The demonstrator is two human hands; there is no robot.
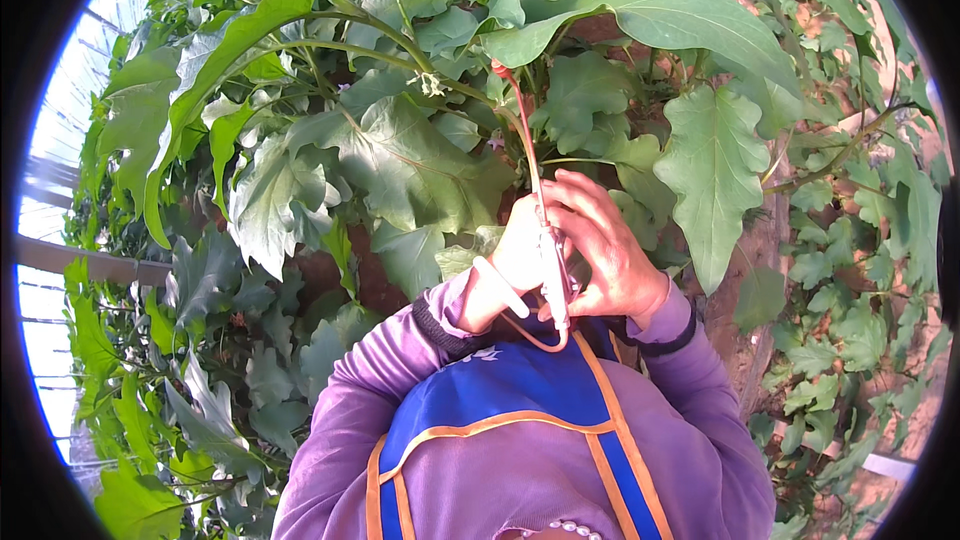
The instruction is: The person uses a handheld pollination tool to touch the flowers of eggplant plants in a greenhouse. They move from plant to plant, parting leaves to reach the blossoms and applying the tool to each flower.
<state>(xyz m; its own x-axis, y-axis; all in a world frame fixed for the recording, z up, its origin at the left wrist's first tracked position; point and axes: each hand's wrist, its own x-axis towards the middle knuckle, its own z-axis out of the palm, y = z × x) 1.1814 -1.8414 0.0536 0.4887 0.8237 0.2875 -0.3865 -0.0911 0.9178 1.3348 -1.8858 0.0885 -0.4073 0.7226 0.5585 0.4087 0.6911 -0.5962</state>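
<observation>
Both of my hands are together in front of my chest around a slim wand-like tool (553,277) with a long thin tube and a red tip (501,69). My left hand (521,244), wearing a pale bracelet (501,286), lies behind the tool at its left side. On the right, my right hand (600,247) has curved fingers, with the thumb near the tool's lower end. A thin hose (536,343) loops below it. The red tip is among the stems of a leafy plant that looks like eggplant, near a small pale blossom (427,84). Which fingers grip the tool is partly hidden.
Large lobed leaves (712,172) hang close to the right of my hands, and a broad leaf (424,161) is at the left. Dense plants fill the left side. Bare soil (739,330) and more plants (840,315) lie at the right. A blue apron (502,382) covers my chest.
</observation>
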